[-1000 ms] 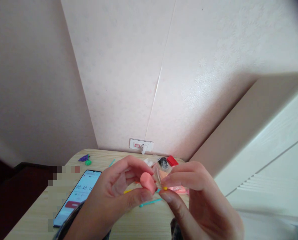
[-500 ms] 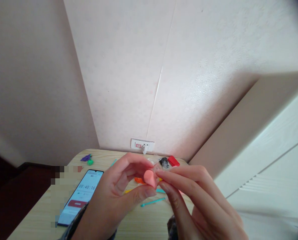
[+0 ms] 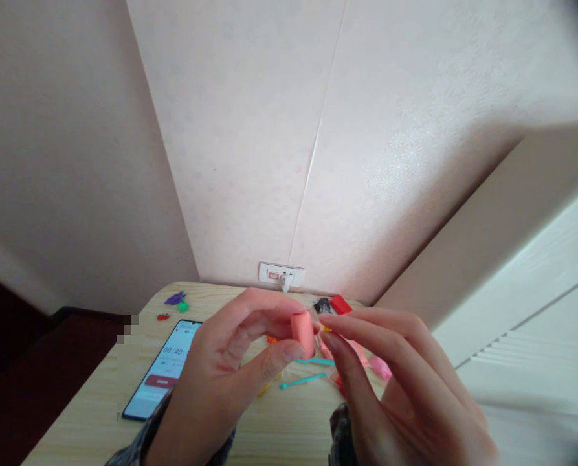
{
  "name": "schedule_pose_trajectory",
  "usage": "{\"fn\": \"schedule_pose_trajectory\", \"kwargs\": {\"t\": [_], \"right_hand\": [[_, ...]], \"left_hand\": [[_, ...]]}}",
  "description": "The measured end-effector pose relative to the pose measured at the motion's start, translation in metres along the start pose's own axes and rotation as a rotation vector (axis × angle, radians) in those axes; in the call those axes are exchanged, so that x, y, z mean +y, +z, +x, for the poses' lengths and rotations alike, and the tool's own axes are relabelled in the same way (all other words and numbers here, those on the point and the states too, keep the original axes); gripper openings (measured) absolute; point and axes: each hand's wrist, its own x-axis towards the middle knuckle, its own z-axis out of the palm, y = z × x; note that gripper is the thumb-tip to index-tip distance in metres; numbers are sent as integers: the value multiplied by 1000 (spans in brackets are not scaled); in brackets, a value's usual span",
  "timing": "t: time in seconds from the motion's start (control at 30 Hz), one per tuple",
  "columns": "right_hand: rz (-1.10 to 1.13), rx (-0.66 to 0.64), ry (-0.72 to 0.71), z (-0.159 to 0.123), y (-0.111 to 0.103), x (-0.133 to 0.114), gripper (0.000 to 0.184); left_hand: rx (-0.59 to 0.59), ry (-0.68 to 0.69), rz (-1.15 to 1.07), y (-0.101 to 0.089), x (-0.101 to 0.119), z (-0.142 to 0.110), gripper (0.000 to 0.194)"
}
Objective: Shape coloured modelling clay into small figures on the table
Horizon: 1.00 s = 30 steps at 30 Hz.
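Between the thumb and fingers of my left hand (image 3: 230, 356) is a smooth pink piece of modelling clay (image 3: 303, 336), shaped like a short thick cylinder and held upright above the table. My right hand (image 3: 400, 375) sits close on its right side, thumb and fingertips pinched together. A tiny yellow bit (image 3: 326, 329) shows at those fingertips; its full shape is hidden. Below the hands lie turquoise modelling tools (image 3: 302, 381) and an orange piece (image 3: 271, 339), partly covered by my left hand.
A phone with a timer (image 3: 160, 372) lies left on the wooden table (image 3: 85, 395). Behind it are purple (image 3: 175, 298), green (image 3: 182, 306) and red (image 3: 163, 317) small clay shapes. Black (image 3: 322, 305), red (image 3: 340, 304) and pink (image 3: 380, 367) packets lie right. A wall socket (image 3: 281, 274) holds a plug.
The pink clay has turned from showing its rounded end to standing upright on its side view. Both hands have shifted slightly right, and the camera view has moved a little.
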Motion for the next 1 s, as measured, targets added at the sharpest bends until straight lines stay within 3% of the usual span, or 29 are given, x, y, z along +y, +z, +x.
{"fn": "schedule_pose_trajectory", "kwargs": {"t": [0.4,0.7,1.0], "right_hand": [[59,-158,-66,0,-4,6,29],[-35,-228,-122,4,-10,8,29],[-109,-63,-196,-2,-1,13,21]], "left_hand": [[-204,-64,-202,-4,-7,1,17],[-230,-142,-297,-5,-8,4,29],[-226,-130,-258,-6,-5,2,27]]}}
